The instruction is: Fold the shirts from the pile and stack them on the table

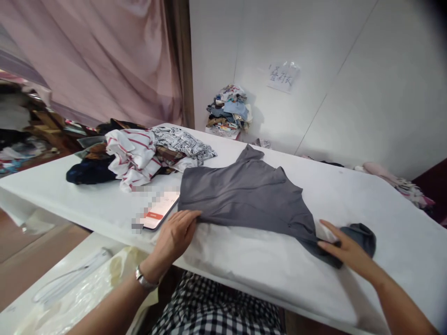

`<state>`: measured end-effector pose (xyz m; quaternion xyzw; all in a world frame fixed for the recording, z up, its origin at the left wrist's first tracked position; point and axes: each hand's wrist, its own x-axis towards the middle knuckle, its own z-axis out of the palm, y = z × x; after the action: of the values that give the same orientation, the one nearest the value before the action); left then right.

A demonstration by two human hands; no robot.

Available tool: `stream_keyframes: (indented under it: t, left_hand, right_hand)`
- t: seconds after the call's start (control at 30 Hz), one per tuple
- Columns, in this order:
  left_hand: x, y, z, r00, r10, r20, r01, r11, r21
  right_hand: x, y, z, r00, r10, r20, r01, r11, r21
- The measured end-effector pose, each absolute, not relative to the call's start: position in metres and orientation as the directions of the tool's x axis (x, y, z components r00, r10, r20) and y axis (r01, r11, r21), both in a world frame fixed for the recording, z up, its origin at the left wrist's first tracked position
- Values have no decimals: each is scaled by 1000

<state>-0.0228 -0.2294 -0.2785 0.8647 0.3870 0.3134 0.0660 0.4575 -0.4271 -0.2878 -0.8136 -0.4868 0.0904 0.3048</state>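
Both hands flat on grey shirt (244,195); phone (159,211) screen blurred.

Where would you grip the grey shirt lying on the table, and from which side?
Judging by its pose, take the grey shirt at its near edge, from the person's side. It lies flat on the table, and both hands already rest there: the left hand at one near corner, the right hand at the other, by the bunched sleeve.

Grey shirt (244,197) flat on table (384,209)
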Motion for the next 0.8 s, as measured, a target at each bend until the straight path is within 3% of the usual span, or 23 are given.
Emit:
stream_keyframes:
  t: [0.13,0.37,0.57,0.67,0.8]
  left_hand:
    - [-15,-200,-260,438,756,486,681,-632,369]
    - [21,-129,-205,340,797,499,662,-580,475]
    - [26,-115,-149,232,731,642,476,-660,581]
    - [7,-138,-149,387,705,594,446,-707,549]
    - [-17,-186,-184,715,620,323,375,-730,572]
  right_hand:
    - [429,-408,-314,287,950,121,876,-210,-433]
    - [473,-371,-278,345,937,57,914,-321,-250]
    - [481,-369,-227,291,874,389,942,-192,-274]
    - [491,-389,-243,258,876,408,949,-150,-278]
    - [509,-413,-293,270,923,273,928,-173,-331]
